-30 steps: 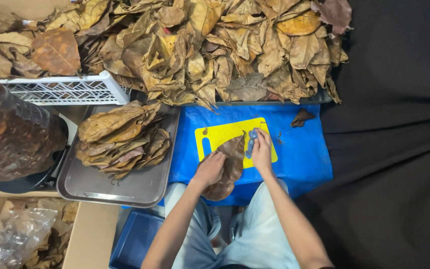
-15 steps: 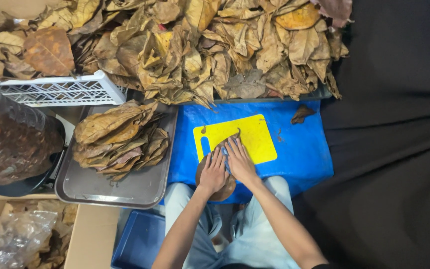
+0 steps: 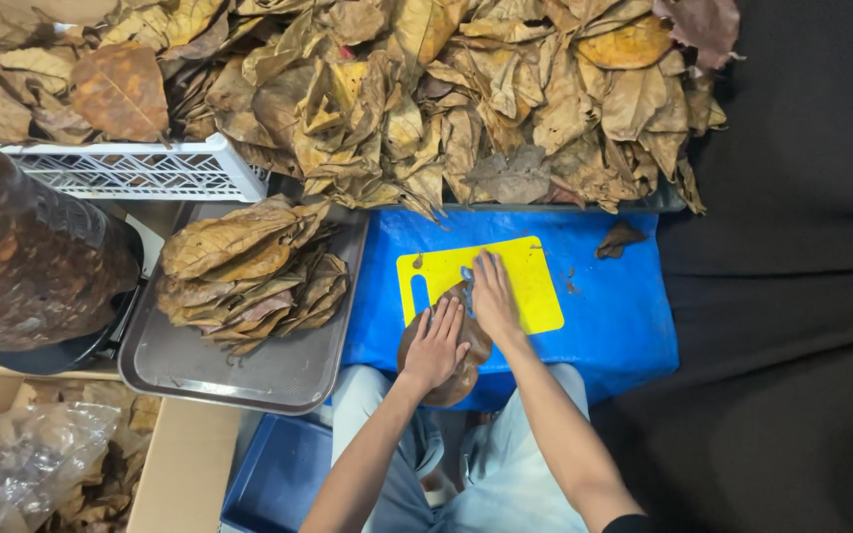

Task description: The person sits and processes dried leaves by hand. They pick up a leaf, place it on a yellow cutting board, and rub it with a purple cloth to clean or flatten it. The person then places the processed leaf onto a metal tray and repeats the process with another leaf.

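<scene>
The brown leaf (image 3: 451,370) lies on the near left corner of the yellow cutting board (image 3: 535,286) (itself on a blue cover (image 3: 624,316)). Your left hand (image 3: 434,345) and right hand (image 3: 493,296) press it flat, fingers spread. A tray (image 3: 278,375) of stacked leaves (image 3: 244,271) sits left.

Both hands, left (image 3: 436,345) and right (image 3: 494,296), press a brown leaf (image 3: 451,380) flat (palms down) on the yellow board (image 3: 535,281).

Left hand (image 3: 434,343) flat, palm down; right hand (image 3: 493,296) flat beside it, fingers extended.
</scene>
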